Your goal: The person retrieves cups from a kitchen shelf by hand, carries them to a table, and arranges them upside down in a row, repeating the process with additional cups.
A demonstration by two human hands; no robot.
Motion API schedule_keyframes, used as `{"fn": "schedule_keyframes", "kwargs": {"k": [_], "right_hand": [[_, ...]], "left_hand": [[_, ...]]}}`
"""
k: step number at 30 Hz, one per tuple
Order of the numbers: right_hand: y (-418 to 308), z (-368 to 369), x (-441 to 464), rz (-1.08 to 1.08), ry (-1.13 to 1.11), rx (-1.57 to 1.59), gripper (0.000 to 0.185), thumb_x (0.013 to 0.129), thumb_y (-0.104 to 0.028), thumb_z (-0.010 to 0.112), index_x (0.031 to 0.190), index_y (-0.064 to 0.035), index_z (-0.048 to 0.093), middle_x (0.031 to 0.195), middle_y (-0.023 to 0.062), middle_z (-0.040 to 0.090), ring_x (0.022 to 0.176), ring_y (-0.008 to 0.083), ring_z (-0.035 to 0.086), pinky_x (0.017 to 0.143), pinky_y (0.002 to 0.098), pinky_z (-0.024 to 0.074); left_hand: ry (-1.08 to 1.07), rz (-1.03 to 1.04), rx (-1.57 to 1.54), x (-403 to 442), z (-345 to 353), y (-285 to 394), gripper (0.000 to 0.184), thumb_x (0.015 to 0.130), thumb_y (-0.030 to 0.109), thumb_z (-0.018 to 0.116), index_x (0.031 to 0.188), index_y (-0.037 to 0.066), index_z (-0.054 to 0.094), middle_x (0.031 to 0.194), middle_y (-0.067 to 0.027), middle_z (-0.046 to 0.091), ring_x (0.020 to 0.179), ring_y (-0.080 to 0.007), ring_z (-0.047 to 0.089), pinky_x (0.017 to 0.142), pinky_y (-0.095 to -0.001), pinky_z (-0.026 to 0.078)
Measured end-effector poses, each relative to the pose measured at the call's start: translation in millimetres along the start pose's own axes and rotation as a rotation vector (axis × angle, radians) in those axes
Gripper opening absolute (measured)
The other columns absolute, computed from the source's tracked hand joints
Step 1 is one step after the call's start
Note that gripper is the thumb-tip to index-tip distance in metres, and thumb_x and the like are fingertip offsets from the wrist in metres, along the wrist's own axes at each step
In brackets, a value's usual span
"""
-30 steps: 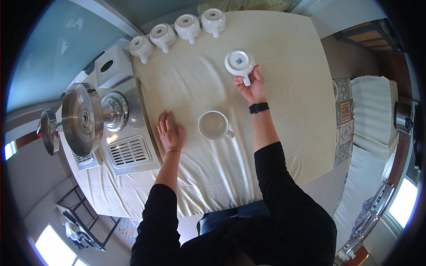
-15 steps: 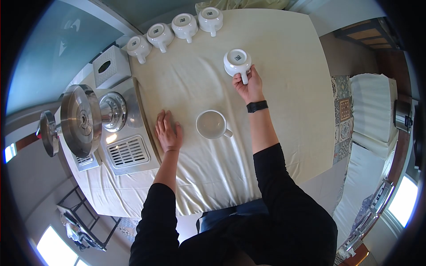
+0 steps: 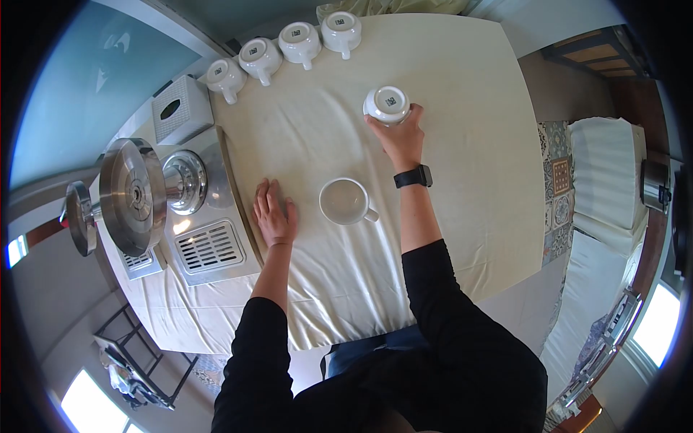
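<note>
An upside-down white cup (image 3: 388, 102) is gripped from the near side by my right hand (image 3: 401, 137), its thumb and fingers round the cup's sides; the cup's handle is hidden by the hand. My left hand (image 3: 273, 216) lies flat on the cream tablecloth, fingers spread, holding nothing. Between my hands, closer to me, stands an upright white cup (image 3: 344, 201), its handle pointing right and toward me. Several more white cups (image 3: 299, 42) sit upside down in a row along the far left edge of the table.
To the left stands a metal machine (image 3: 209, 247) with a slotted drip tray, beneath round metal discs (image 3: 133, 193). A white tissue box (image 3: 182, 110) is behind it. The cream-covered table (image 3: 469, 180) ends at a patterned tile floor (image 3: 559, 195) on the right.
My right hand has shifted from the handle of the cup to its body, with the back of the hand turned up. The near cup and my left hand stay in place.
</note>
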State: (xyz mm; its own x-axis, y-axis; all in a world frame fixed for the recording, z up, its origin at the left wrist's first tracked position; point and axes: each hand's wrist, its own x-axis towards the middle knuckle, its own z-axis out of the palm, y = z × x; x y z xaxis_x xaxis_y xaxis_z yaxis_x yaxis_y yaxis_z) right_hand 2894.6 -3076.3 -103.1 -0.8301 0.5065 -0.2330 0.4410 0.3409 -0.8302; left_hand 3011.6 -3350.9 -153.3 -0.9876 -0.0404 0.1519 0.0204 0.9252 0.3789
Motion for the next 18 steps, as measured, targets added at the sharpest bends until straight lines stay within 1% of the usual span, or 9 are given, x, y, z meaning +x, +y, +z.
{"fn": "schedule_keyframes", "kwargs": {"k": [3,6,9,12,15,18], "right_hand": [[-1.4,-0.3,0.2,-0.021,-0.013,-0.035,0.074,0.064,-0.04,0.08,0.113,-0.0031,0.037,0.094,0.0205,0.067,0.085,0.0381,0.067,0.074,0.0438,0.0561],[-6.3,-2.7,-3.7,-0.054,0.012,-0.175,0.075,0.064,-0.04,0.081,0.112,-0.0027,0.038,0.091,0.0195,0.068,0.082,0.0383,0.068,0.071,0.045,0.0559],[-5.7,-7.1,-4.5,0.047,-0.051,-0.269,0.078,0.062,-0.039,0.082,0.116,-0.0044,0.039,0.097,0.0207,0.065,0.087,0.0363,0.066,0.072,0.0453,0.0548],[-4.1,-10.4,-6.6,-0.245,0.197,-0.466,0.081,0.058,-0.034,0.084,0.122,-0.007,0.041,0.106,0.0194,0.061,0.096,0.0344,0.062,0.077,0.0446,0.0533],[9.5,-2.3,12.6,-0.487,0.21,-0.332,0.082,0.055,-0.03,0.085,0.123,-0.0084,0.044,0.111,0.0169,0.057,0.102,0.0339,0.058,0.082,0.0438,0.0518],[9.8,1.8,38.7,-0.489,0.207,-0.242,0.081,0.055,-0.028,0.084,0.122,-0.0068,0.046,0.112,0.0155,0.059,0.1,0.0351,0.059,0.082,0.0434,0.0519]], "left_hand": [[-0.003,-0.002,0.003,0.0,-0.1,-0.1,0.05,0.083,0.023,0.055,0.13,0.009,0.048,0.138,-0.0115,0.044,0.129,-0.0311,0.039,0.105,-0.0465,0.032],[0.002,-0.002,-0.003,0.2,-0.3,0.4,0.049,0.083,0.022,0.055,0.13,0.009,0.048,0.138,-0.0116,0.044,0.129,-0.0311,0.04,0.104,-0.0465,0.032],[0.003,0.001,-0.007,0.8,-1.2,1.6,0.049,0.083,0.022,0.055,0.129,0.009,0.049,0.137,-0.0118,0.044,0.129,-0.0312,0.04,0.104,-0.0465,0.032],[0.005,0.004,-0.001,1.1,-0.9,1.0,0.049,0.083,0.022,0.055,0.129,0.008,0.049,0.137,-0.0119,0.044,0.129,-0.0313,0.04,0.104,-0.0465,0.032],[0.0,0.003,-0.007,-0.9,-0.9,0.6,0.049,0.083,0.022,0.055,0.13,0.008,0.049,0.138,-0.0119,0.044,0.129,-0.0314,0.04,0.105,-0.0464,0.032],[-0.005,0.0,-0.007,1.7,0.0,-0.4,0.049,0.084,0.023,0.055,0.13,0.009,0.048,0.138,-0.0119,0.044,0.129,-0.0315,0.04,0.105,-0.0465,0.031]]}}
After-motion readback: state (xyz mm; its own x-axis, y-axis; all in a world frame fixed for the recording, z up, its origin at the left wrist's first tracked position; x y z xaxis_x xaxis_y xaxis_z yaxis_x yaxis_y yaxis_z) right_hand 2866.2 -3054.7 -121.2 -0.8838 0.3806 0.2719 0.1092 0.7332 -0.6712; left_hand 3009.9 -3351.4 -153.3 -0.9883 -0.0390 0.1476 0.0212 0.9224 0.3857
